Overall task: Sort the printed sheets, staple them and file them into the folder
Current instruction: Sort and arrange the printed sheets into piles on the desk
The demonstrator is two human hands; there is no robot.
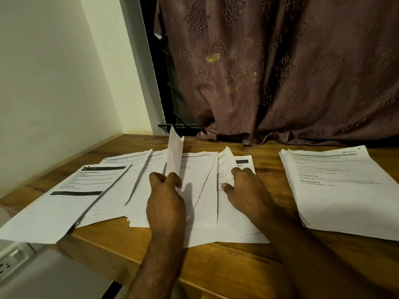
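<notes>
I see the brown patterned curtain (280, 67) filling the back of the view, its hem resting on the far edge of the wooden counter (216, 262). Left of the curtain stands a pale wall (54, 83) that meets the counter's left side.

On the counter, below the curtain's left half, lies a fan of loose printed sheets (133, 190), overlapping one another and spread from the counter's left edge toward its middle. The leftmost sheet of the fan overhangs the counter's near-left edge. Below the curtain's right half, well apart from the fan, sits a squared stack of printed sheets (339, 190) with its top page face up.

My left hand (166, 201) is over the middle of the fan. Its fingers (172, 178) pinch the lower edge of one lifted sheet (176, 156), which stands nearly upright and curls, its top reaching toward the curtain's hem. My right hand (244, 186) rests on the right end of the fan, between the lifted sheet and the stack, with its fingers straight and spread, pressing flat on the paper there.

At the counter's near-left corner, below the overhanging sheet, I see a white power socket (8, 262). I cannot read the small print on any page.
</notes>
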